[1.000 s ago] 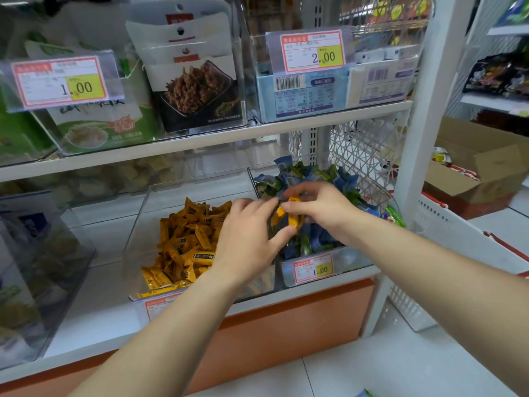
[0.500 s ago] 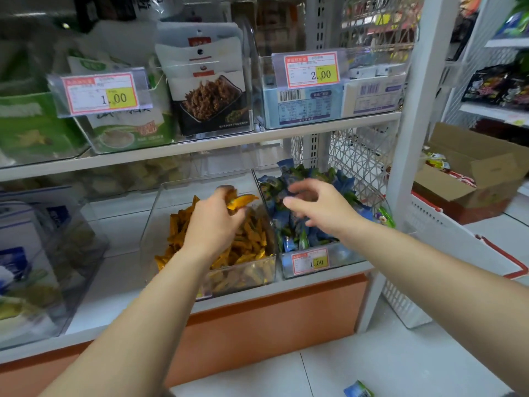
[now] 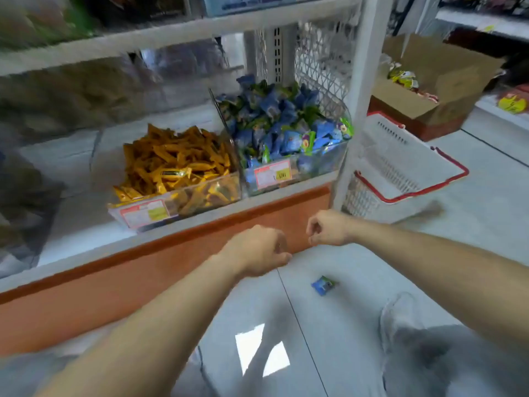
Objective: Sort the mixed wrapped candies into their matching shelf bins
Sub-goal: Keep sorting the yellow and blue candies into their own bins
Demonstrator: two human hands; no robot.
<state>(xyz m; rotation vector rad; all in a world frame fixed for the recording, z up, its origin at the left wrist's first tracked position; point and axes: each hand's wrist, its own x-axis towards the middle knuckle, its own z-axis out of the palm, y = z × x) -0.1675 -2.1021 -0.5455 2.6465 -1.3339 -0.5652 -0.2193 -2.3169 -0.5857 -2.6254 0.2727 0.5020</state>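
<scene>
Both hands hang low in front of the shelf's orange base panel (image 3: 128, 287), well below the bins. The left hand (image 3: 257, 250) is seen from its back with the fingers loosely curled under, and the right hand (image 3: 329, 228), just to its right and a little farther off, is curled the same way; no wrapper shows in either (the picture is smeared, so fine detail is lost). On the low shelf (image 3: 71, 219) stand two clear bins side by side and touching. The left bin (image 3: 200, 197) is heaped with yellow candies (image 3: 177, 164), and the right bin (image 3: 320, 164) is piled high with blue candies (image 3: 286, 124), some green wrappers among them. Each bin carries a price tag on its near face, too blurred to read. One stray blue candy (image 3: 324, 285) lies on the pale floor (image 3: 372, 270), nearer than the hands and below the right one, touched by neither. To the right of the shelf post a white basket (image 3: 386, 156) with red handles sits on the floor, and farther right an open cardboard box (image 3: 446, 78) holds a few packets.
</scene>
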